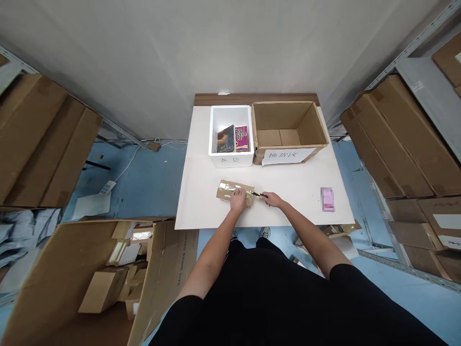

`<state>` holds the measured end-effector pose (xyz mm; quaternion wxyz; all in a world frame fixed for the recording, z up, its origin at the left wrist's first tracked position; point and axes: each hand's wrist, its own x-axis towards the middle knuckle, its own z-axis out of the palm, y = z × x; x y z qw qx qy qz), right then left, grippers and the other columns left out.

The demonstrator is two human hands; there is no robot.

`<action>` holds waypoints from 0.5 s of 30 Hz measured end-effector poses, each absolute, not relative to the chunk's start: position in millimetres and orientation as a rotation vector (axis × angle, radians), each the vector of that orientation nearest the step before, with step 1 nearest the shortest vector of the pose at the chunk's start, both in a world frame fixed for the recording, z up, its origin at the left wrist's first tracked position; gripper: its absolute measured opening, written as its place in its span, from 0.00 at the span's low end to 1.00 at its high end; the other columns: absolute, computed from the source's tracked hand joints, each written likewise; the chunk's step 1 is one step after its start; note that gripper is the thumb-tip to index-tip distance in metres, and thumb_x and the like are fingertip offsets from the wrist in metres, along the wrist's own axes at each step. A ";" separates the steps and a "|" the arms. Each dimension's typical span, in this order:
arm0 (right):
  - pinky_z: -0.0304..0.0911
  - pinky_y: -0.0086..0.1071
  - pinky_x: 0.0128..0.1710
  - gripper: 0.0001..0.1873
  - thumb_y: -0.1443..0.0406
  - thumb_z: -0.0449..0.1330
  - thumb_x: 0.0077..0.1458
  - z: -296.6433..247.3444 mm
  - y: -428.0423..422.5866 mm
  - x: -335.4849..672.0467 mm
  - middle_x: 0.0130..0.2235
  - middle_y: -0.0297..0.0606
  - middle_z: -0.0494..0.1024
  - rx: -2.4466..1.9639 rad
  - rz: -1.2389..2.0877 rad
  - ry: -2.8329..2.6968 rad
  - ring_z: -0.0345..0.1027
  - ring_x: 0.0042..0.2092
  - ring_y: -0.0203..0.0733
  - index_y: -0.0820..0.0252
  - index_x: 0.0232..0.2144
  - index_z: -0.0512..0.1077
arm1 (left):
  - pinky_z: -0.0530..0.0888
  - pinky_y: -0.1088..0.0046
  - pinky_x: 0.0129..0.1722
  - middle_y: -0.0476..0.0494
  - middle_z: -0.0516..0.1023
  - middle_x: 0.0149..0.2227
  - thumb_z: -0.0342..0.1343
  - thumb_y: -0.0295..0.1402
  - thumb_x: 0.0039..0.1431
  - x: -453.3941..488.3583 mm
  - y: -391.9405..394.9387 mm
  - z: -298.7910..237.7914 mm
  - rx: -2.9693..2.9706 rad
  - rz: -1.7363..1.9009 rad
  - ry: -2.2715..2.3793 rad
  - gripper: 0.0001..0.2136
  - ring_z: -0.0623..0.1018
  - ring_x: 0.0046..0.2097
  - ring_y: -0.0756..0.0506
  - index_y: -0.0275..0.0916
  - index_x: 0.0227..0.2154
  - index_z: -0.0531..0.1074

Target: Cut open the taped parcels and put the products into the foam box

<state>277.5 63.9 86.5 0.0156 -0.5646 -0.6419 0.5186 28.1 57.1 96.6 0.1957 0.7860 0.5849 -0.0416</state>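
Our taped parcel (pixel 232 190) lies near the table's (pixel 302 180) front
Foam box (pixel 230 158) holds two books (pixel 234 139); parcel runs left-right under our flat left hand (pixel 238 200), right hand (pixel 272 199) clenched on a cutter (pixel 258 194)

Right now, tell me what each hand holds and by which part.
Right hand grips a thin black-and-yellow tool by its rear end. Left hand rests on the right end of the cardboard parcel.
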 end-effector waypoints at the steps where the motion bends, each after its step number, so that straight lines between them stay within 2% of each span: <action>1: 0.62 0.29 0.32 0.20 0.47 0.53 0.69 88.2 66.6 276.0 0.25 0.29 0.75 -1.793 1.603 -2.057 0.71 0.27 0.38 0.54 0.36 0.71 | 0.59 0.57 0.67 0.25 0.73 0.64 0.74 0.34 0.48 27.7 57.1 96.4 2.203 -0.111 1.643 0.42 0.67 0.69 0.32 0.33 0.66 0.64; 7: 0.60 0.30 0.36 0.25 0.42 0.59 0.65 95.4 91.8 260.1 0.30 0.38 0.80 -1.932 1.358 -2.300 0.76 0.38 0.45 0.54 0.31 0.76 | 0.61 0.56 0.65 0.28 0.76 0.62 0.72 0.32 0.49 25.7 56.8 94.8 2.211 -0.103 1.628 0.40 0.67 0.69 0.33 0.35 0.65 0.65; 12: 0.62 0.31 0.33 0.30 0.36 0.62 0.58 99.9 98.5 264.7 0.21 0.33 0.74 -2.011 1.649 -2.133 0.73 0.26 0.42 0.56 0.28 0.76 | 0.61 0.56 0.65 0.27 0.75 0.62 0.74 0.32 0.47 26.8 59.6 97.2 2.198 -0.151 1.618 0.42 0.67 0.68 0.33 0.34 0.66 0.63; 15: 0.62 0.30 0.30 0.30 0.36 0.63 0.56 97.8 86.6 267.6 0.18 0.31 0.73 -1.995 1.784 -1.991 0.69 0.22 0.39 0.56 0.26 0.74 | 0.60 0.57 0.65 0.27 0.76 0.62 0.74 0.33 0.47 27.4 59.9 99.7 2.197 -0.168 1.611 0.43 0.67 0.68 0.33 0.35 0.66 0.62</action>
